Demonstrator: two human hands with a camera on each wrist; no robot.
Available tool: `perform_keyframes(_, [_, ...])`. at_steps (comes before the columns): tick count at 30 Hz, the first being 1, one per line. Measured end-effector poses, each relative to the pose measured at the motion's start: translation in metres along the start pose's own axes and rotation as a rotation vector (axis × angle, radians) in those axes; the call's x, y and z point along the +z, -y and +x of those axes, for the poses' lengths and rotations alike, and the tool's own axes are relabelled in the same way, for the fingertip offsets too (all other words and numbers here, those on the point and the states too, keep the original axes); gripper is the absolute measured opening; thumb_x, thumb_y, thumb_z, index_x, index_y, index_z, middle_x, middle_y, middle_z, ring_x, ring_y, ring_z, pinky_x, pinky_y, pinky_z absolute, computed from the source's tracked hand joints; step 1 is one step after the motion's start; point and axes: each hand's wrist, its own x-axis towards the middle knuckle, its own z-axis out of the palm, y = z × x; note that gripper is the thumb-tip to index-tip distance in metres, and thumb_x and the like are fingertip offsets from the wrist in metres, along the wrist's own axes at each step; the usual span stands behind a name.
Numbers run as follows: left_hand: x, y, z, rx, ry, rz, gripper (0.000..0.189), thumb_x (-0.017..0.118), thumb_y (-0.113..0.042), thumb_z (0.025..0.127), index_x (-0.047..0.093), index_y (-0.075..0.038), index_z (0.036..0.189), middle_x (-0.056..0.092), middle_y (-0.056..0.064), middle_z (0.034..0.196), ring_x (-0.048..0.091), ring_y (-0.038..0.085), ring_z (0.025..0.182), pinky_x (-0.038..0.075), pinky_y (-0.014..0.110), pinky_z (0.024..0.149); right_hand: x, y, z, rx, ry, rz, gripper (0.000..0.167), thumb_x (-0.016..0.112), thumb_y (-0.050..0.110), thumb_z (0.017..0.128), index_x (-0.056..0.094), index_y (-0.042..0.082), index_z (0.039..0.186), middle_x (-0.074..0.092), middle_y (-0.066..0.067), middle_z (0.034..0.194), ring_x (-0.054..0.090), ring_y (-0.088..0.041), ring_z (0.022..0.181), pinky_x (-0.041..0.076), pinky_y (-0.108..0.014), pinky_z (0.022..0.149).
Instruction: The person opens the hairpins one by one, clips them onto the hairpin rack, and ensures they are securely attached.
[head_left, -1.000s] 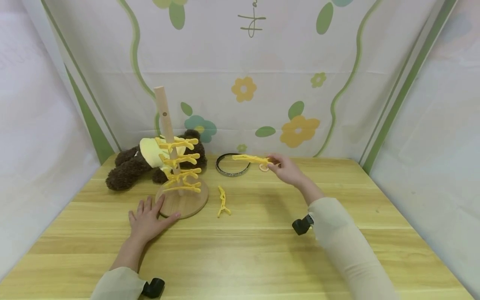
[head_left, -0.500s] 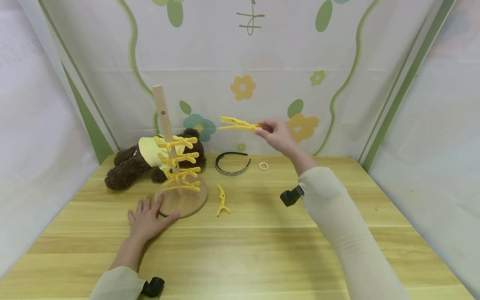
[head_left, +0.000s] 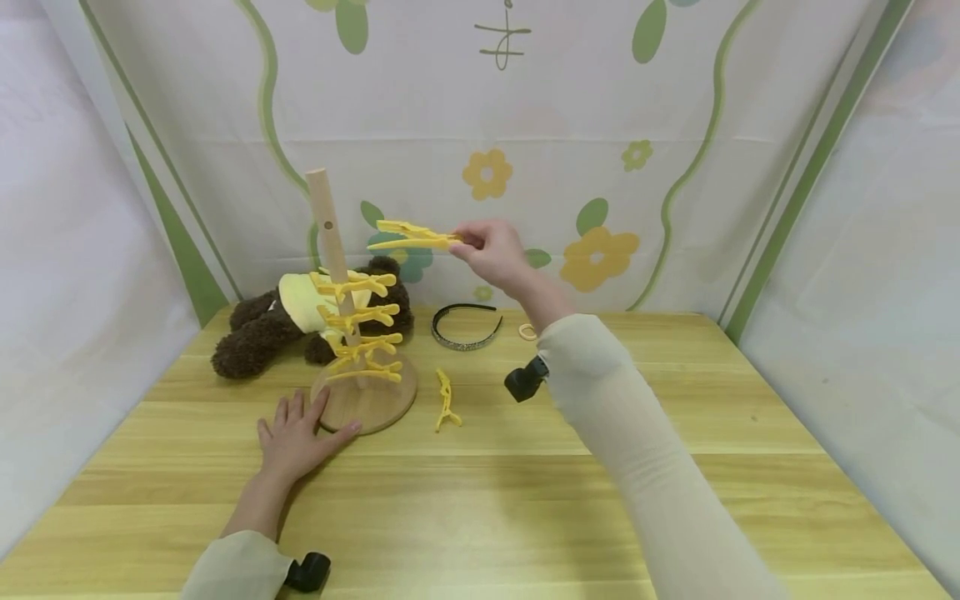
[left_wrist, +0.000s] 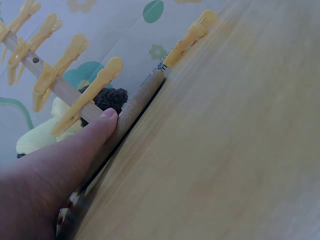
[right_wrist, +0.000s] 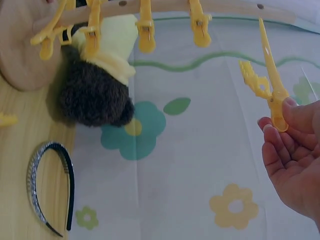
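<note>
My right hand [head_left: 491, 250] pinches the handle end of a yellow hair clip [head_left: 412, 243] between thumb and fingers, in the air to the right of a wooden post [head_left: 324, 208]. Its two arms stand spread apart, pointing at the post, as the right wrist view also shows [right_wrist: 270, 62]. Several more yellow clips [head_left: 360, 317] are fixed along the post, below its hole. My left hand [head_left: 294, 446] lies with fingers spread at the front left edge of the round base [head_left: 367, 412]; its thumb [left_wrist: 100, 127] rests on the base rim.
On the table, one yellow clip [head_left: 446, 400] lies right of the base. Behind it are a glittery black headband [head_left: 465, 344] and a small pale ring [head_left: 527, 332], partly covered by the right arm. A brown teddy bear [head_left: 251, 350] in a yellow shirt lies behind the post.
My right hand has lifted the yellow hair clip from near the headband and carried it left towards the post. The clip's arms have spread wider. The left hand has stayed put.
</note>
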Motion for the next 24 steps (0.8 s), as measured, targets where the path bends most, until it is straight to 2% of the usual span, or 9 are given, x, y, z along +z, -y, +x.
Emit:
perform_keyframes(8, [0.002,0.0,0.001,0.001,0.009,0.001,0.092,0.044,-0.068,0.072,0.015,-0.013,0.14,0.01,0.032,0.135,0.0,0.049,0.121,-0.008,0.066,0.083,0.03,0.018,0.007,-0.059,0.055,-0.028,0.025,0.058,0.015,0.084,0.061,0.002,0.106,0.061,-0.005,0.088,0.052,-0.012,0.07,0.041,-0.021,0.057])
perform_keyframes(15, [0.002,-0.001,0.002,0.004,0.013,0.0,0.092,0.043,-0.069,0.072,0.015,-0.013,0.14,0.009,0.031,0.135,-0.001,0.049,0.121,-0.009,0.066,0.083,0.05,0.03,0.008,-0.093,0.078,-0.044,0.023,0.057,0.014,0.084,0.063,0.003,0.104,0.061,-0.008,0.081,0.041,-0.014,0.057,0.033,-0.021,0.049])
perform_keyframes(24, [0.002,0.0,0.0,0.006,0.004,0.003,0.092,0.044,-0.068,0.072,0.017,-0.012,0.139,0.011,0.032,0.135,0.001,0.049,0.121,-0.007,0.066,0.083,0.063,0.036,0.012,-0.078,0.114,-0.094,0.025,0.055,0.016,0.086,0.061,0.005,0.107,0.062,-0.004,0.089,0.049,-0.013,0.066,0.039,-0.021,0.058])
